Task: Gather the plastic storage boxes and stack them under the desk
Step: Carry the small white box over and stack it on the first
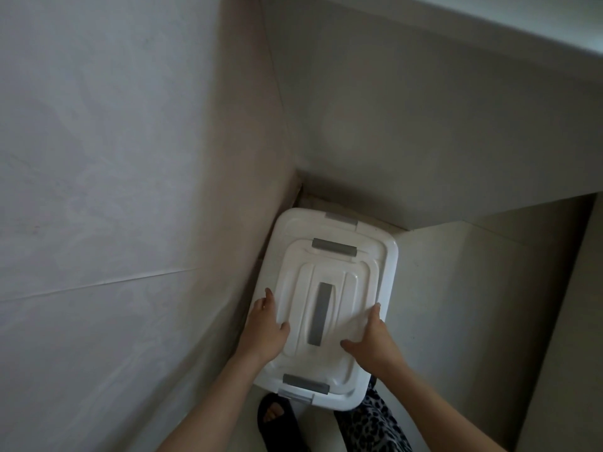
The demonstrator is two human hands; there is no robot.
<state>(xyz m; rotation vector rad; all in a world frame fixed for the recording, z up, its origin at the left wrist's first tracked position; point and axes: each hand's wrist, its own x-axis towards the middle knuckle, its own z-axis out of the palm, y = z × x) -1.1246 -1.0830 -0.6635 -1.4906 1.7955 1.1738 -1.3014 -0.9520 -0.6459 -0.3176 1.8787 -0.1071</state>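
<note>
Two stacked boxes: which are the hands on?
The smaller top box, with the grey lid handle; left hand and right hand hold its sides. The bigger box sits beneath.

One head-worn wide-angle view, straight lines bowed at the edges. Faces steeply down into a wall corner (300, 184), close above the white plastic storage box with grey top handle (346, 288). Below, left hand (266, 327) and right hand (375, 340) reach in from the bottom edge
</note>
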